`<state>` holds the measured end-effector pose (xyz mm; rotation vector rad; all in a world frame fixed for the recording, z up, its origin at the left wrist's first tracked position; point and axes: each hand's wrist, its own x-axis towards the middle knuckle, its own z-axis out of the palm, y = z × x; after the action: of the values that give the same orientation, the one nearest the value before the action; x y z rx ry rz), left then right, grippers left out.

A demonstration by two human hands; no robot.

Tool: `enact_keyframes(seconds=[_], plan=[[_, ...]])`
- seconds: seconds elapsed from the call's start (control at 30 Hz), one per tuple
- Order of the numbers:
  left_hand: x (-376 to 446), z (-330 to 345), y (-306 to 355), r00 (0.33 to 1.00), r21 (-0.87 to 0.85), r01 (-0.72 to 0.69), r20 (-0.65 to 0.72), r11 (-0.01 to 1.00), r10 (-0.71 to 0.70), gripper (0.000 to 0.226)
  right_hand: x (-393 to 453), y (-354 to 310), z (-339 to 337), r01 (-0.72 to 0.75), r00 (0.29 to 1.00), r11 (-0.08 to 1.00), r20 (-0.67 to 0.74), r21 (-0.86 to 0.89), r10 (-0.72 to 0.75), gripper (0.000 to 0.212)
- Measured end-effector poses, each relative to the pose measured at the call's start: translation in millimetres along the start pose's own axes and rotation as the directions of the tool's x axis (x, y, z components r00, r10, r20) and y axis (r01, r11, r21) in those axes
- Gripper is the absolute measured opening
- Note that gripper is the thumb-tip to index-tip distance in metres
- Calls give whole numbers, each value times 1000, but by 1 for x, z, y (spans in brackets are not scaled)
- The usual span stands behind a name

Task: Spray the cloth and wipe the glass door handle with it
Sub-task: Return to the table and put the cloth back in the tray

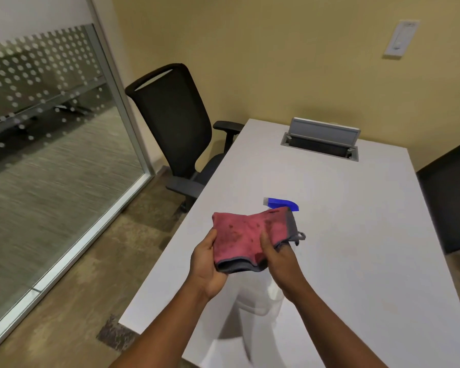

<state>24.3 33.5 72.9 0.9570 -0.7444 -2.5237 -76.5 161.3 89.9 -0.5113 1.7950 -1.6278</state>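
A folded red cloth (pixel 243 235) with grey edging and dark damp spots is held above the white table (pixel 356 235). My left hand (pixel 206 264) grips its left edge from below. My right hand (pixel 272 254) pinches its lower right part. Behind the cloth stands a spray bottle; its blue trigger head (pixel 282 203) shows above the cloth, and its white body (pixel 260 304) shows below between my forearms. A glass wall panel (pixel 51 144) with a dotted frosted band fills the left side. No door handle is in view.
A black office chair (pixel 175 128) stands at the table's left side, and another dark chair (pixel 452 195) is at the right edge. An open cable box (pixel 322 142) sits at the table's far end. A wall switch (pixel 400 38) is on the yellow wall.
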Motion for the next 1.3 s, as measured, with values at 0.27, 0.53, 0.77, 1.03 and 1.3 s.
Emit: enact_keyframes(seconds=[0.27, 0.53, 0.77, 1.03, 1.3], plan=[[-1, 7, 2, 996, 93, 3, 93, 996, -11, 49, 5, 6, 11, 319, 945, 817, 224, -480, -237, 63], [-7, 10, 4, 991, 168, -2, 134, 986, -21, 52, 13, 8, 28, 486, 872, 620, 387, -616, -300, 80], [-11, 14, 11, 986, 292, -51, 166, 955, 2, 42, 3, 6, 42, 406, 913, 337, 393, -850, -109, 92], [-15, 4, 11, 980, 258, 4, 190, 966, -55, 45, 7, 7, 40, 414, 896, 238, 440, -878, 63, 93], [-6, -8, 22, 965, 167, 183, 160, 969, -210, 43, 4, -32, 4, 261, 962, 723, 112, -640, -249, 77]])
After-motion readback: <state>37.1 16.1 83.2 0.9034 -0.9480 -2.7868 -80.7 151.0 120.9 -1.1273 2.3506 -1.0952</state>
